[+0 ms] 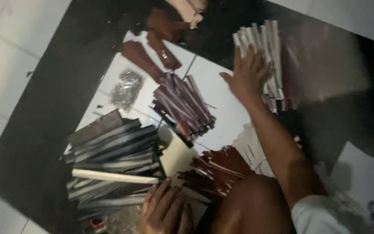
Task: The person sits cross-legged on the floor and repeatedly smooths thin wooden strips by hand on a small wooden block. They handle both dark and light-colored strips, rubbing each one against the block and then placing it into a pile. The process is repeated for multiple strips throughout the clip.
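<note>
We look down on a dark floor mat [40,130] laid over white floor tiles [5,52], with sorted stacks of thin strips spread out on it. Our right hand [248,76] reaches far forward, fingers spread wide and flat on top of the pale whitish bundle of flat strips [265,47] at the top right; nothing is gripped, the palm just presses down, probably to keep the stack squared. Our left hand [164,210] sits low at the bottom edge, fingers loosely extended and touching the near end of the big grey pile of long flat strips [113,156], with one cream-coloured strip [113,176] lying across the top of it. Whether it pinches anything we cannot tell, since the frame is blurred.

Between the hands lie a maroon-and-grey bundle of short strips [185,106] on a white sheet [221,104], and a dark red fanned heap of strips [217,171] near our knee [252,203]. Brown leather-like pieces [152,52] lie further up, and a small heap of shiny metal bits [126,86] lies beside them. The piles are kept apart by colour, all within arm's reach.
</note>
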Motion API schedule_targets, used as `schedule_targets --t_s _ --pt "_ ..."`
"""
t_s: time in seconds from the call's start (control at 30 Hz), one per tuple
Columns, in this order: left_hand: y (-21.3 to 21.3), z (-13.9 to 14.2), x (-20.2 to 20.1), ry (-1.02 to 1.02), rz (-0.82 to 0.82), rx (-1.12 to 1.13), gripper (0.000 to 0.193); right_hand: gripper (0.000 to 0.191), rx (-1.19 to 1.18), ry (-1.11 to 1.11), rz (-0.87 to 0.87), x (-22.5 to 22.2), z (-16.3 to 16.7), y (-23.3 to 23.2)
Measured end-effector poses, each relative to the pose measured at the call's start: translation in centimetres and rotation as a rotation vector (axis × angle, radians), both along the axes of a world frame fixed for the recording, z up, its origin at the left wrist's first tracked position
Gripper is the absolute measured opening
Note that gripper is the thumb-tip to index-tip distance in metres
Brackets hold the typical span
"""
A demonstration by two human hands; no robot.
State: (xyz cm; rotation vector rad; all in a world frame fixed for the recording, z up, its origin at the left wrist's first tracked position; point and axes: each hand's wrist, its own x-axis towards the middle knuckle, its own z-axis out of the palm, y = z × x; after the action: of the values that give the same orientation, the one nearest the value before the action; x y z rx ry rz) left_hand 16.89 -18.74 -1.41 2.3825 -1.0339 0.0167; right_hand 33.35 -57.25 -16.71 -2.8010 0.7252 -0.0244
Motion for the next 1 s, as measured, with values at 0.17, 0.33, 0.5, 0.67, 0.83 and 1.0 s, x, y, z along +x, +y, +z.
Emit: schedule_targets --t_s 0.17,0.33,0.5,0.67,0.83,1.0 --pt "-0.4 2.8 -0.1 -0.080 -0.077 0.042 0.020 0.115 0.312 0.157 0.359 0.7 2.4 14.0" --pt "-0.8 3.6 0.0 -0.003 0.001 0.026 0.029 0.118 0.210 0.468 0.410 1.1 4.2 19.8" --pt "-0.6 3.5 0.0 0.061 0.040 0.008 0.029 0.104 0.197 0.334 0.386 0.0 3.0 17.8" --pt "-0.2 3.2 0.0 0.033 0.001 -0.037 0.031 0.109 0.221 0.360 0.284 -0.2 2.0 14.5" --pt "-0.2 3.0 0.1 0.044 0.000 -0.018 0.030 0.109 0.206 0.337 0.172 0.8 2.2 10.9" --pt "-0.3 3.2 0.2 0.015 -0.027 0.003 0.030 0.110 0.159 0.288 0.087 1.9 3.2 7.5"
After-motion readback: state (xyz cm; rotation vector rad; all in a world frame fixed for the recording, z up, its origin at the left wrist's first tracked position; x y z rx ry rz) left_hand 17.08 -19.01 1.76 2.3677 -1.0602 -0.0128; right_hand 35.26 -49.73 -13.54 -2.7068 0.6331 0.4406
